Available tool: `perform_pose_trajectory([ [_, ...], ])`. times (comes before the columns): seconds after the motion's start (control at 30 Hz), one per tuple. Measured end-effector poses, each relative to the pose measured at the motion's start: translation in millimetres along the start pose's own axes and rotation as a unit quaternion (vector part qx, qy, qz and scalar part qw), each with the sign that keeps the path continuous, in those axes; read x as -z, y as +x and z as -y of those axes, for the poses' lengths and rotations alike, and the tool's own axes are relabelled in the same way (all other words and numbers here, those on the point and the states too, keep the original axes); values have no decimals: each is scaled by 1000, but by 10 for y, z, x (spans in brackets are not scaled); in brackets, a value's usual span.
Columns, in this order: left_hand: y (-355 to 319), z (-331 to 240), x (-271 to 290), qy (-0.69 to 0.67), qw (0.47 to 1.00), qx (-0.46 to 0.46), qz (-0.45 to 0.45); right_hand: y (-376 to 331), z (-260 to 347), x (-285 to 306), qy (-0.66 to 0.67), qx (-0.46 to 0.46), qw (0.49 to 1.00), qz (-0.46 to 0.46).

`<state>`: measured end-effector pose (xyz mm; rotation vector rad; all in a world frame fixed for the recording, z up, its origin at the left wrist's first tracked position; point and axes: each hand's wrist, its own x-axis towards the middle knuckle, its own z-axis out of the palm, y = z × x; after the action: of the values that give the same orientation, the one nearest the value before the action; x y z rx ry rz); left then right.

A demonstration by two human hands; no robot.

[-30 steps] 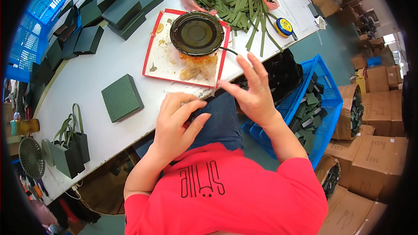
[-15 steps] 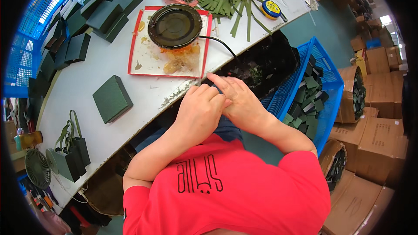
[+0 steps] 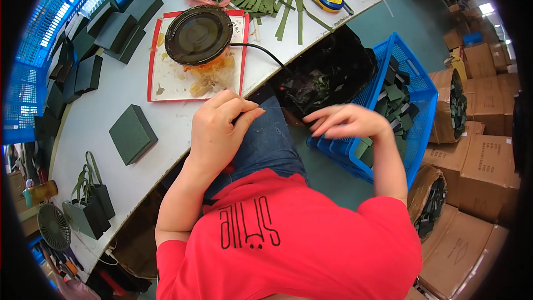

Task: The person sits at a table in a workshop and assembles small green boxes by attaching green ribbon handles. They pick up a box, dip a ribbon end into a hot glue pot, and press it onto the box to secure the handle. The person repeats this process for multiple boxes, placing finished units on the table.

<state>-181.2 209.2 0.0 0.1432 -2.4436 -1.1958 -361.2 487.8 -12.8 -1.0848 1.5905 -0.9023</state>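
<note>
Head view, looking down: the left hand [image 3: 219,130] rests at the white table [image 3: 111,89] edge, fingertips pressed together on something too small to make out — perhaps a thin strand running right. The right hand [image 3: 347,122] hovers blurred, fingers loosely spread, above the blue crate [image 3: 411,86] of dark green pieces. A black round pot [image 3: 198,34] sits on the red-edged tray [image 3: 166,80]; a green box [image 3: 132,134] lies nearby.
</note>
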Motion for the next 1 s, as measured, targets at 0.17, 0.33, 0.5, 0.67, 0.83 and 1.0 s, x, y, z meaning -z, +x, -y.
perform_pose_trajectory([
  [0.17,-14,-46,-136,-54,995,29,78,-154,288,-69,-395,-28,914,-86],
  [0.33,15,-48,-457,-180,979,45,87,234,627,-533,-491,89,863,-80],
  [0.5,-33,23,-529,-164,973,-108,119,358,484,-637,-478,120,870,-8],
  [0.67,-138,151,-640,-172,966,-161,111,399,478,-669,-413,123,901,53],
  [0.83,-136,127,-615,-235,972,-28,14,379,642,-638,-359,144,922,8],
  [1.0,-136,189,-407,-227,971,51,-48,223,376,-443,-291,59,953,52],
])
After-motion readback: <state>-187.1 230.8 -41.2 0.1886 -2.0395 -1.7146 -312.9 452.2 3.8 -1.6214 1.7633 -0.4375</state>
